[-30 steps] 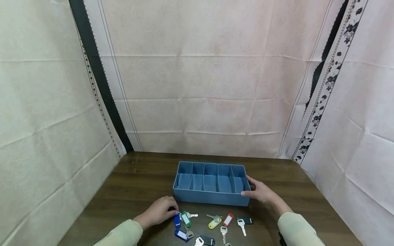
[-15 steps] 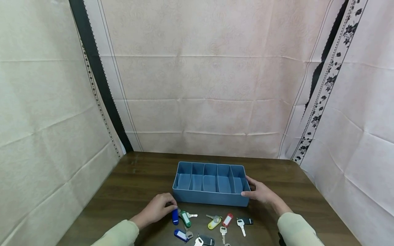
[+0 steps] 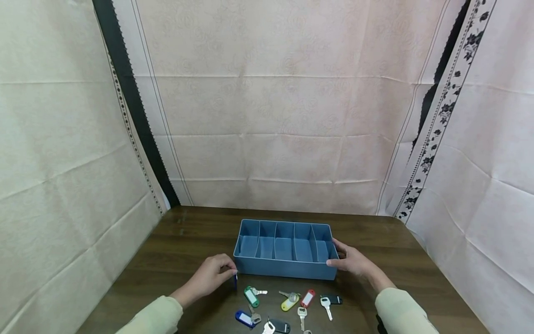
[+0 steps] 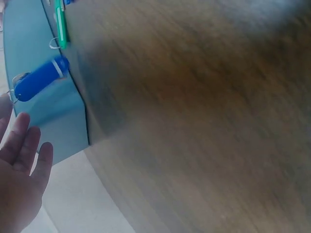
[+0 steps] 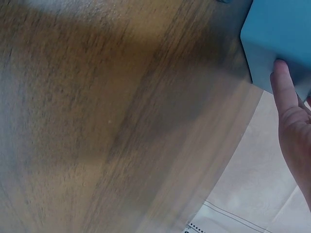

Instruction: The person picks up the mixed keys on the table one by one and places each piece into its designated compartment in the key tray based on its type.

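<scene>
My left hand (image 3: 210, 276) is to the left of a blue divided organizer box (image 3: 288, 269). Its thumb and forefinger pinch the ring of a blue key tag (image 3: 235, 281), which hangs edge-on near the box's front left corner. In the left wrist view the same key tag (image 4: 40, 80) dangles in front of the box's blue wall (image 4: 60, 131), its key mostly hidden. My right hand (image 3: 356, 262) grips the box's right end, thumb at the front corner and fingers along the side. The right wrist view shows the thumb (image 5: 285, 87) pressed on the box (image 5: 282, 24).
Tagged keys lie before the box: a green tag (image 3: 251, 297), a second blue tag (image 3: 244, 318), a yellow tag (image 3: 289, 303), a red tag (image 3: 308, 298) and two black tags, one at the right (image 3: 333, 299). The brown table (image 3: 200, 232) meets hanging cloth (image 3: 267, 116) behind.
My left hand has lifted the blue key tag off the table beside the green one and carried it up and leftward; the tag turned edge-on. The right hand and box have stayed put.
</scene>
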`<state>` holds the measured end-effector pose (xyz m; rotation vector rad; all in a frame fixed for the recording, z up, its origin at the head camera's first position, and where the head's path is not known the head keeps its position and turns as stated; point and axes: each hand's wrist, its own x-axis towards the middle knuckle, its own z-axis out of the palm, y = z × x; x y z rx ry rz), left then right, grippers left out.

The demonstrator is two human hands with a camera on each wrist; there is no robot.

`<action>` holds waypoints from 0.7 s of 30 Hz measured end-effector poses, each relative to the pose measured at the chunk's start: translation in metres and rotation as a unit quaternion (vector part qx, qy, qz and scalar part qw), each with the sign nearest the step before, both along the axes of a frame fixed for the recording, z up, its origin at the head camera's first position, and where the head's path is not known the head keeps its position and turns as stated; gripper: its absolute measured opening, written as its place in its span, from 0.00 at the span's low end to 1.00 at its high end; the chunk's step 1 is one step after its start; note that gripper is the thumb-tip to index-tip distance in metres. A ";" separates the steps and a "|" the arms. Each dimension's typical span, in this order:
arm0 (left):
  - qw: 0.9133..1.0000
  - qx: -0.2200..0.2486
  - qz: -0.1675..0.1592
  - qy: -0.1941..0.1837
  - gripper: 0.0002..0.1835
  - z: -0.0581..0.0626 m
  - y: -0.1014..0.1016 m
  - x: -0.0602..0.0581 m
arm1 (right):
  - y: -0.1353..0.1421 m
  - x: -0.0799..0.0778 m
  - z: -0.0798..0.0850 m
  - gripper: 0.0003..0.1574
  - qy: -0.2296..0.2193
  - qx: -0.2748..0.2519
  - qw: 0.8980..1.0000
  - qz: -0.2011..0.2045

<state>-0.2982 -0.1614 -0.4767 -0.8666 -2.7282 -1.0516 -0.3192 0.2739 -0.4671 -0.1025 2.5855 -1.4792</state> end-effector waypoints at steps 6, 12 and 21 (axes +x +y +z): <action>1.000 0.012 0.011 0.000 0.05 0.010 0.000 0.000 | 0.000 0.000 0.000 0.62 0.000 -0.001 1.000 0.001; 0.999 0.025 0.019 -0.005 0.06 0.023 0.004 -0.001 | 0.000 0.000 0.000 0.62 -0.003 -0.009 1.000 0.001; 0.998 0.048 0.031 0.002 0.06 0.040 0.015 -0.005 | -0.001 0.003 0.002 0.62 -0.004 -0.005 1.000 -0.001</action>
